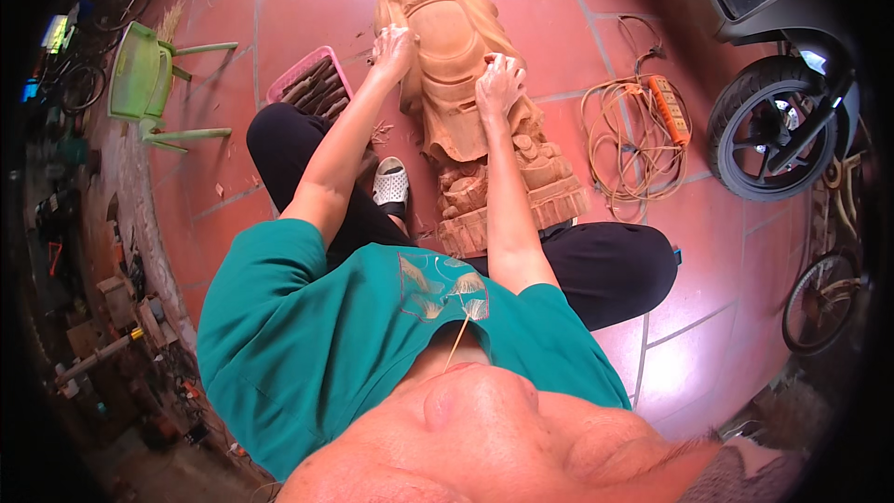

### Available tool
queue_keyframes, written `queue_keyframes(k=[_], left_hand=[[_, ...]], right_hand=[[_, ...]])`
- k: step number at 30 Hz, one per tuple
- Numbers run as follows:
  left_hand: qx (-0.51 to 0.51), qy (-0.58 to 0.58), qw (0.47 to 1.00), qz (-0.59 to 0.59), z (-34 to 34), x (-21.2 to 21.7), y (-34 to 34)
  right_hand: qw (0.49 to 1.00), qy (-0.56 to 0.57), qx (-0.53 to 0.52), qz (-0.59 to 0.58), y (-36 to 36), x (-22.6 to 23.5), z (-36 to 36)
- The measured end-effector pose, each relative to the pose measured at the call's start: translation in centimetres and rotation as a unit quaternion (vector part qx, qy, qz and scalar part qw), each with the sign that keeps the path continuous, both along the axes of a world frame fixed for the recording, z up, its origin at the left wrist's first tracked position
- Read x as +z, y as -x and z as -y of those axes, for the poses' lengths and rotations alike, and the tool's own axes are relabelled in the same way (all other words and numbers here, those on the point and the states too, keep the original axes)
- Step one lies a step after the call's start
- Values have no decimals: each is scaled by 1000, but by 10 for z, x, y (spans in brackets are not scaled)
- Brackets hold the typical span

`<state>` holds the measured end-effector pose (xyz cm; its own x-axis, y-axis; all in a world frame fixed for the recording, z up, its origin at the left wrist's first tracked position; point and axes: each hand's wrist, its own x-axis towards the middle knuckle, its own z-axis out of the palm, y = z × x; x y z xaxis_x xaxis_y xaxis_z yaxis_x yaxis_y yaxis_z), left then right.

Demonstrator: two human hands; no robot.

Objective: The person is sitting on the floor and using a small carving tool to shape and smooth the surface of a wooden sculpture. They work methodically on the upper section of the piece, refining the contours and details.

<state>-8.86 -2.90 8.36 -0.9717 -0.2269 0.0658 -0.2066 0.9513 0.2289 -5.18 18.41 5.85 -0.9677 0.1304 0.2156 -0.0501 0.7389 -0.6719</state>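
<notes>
A carved wooden statue [449, 33] lies on its back on the floor in front of me, its robed body stretching away and its carved base [512, 210] nearest my legs. My left hand [395, 52] is closed on the left edge of the carved robe, fingers curled. On the opposite side my right hand [500, 86] bends its fingers over the right edge of the robe. Pale wrappings or dust show on the fingers of both hands. Whether anything small is tucked under the fingertips cannot be seen.
Left of the statue stands a pink basket [321, 68] of dark-handled tools, with a green plastic chair [140, 74] beyond. An orange power strip [669, 110] and coiled cord [619, 144] lie to the right, near a motorbike wheel [773, 126]. Wood chips dot the tiles.
</notes>
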Motion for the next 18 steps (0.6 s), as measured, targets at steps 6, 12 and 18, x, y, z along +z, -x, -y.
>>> queue_keyframes(k=[6,12,18], left_hand=[[-3,63,996,-64,12,-5,3],[-21,86,994,-65,35,-5,35],[-121,57,991,27,16,17,3]], right_hand=[[1000,8,9,16,-2,5,-1],[1000,9,14,10,-3,3,4],[1000,-1,1,-16,-1,-2,1]])
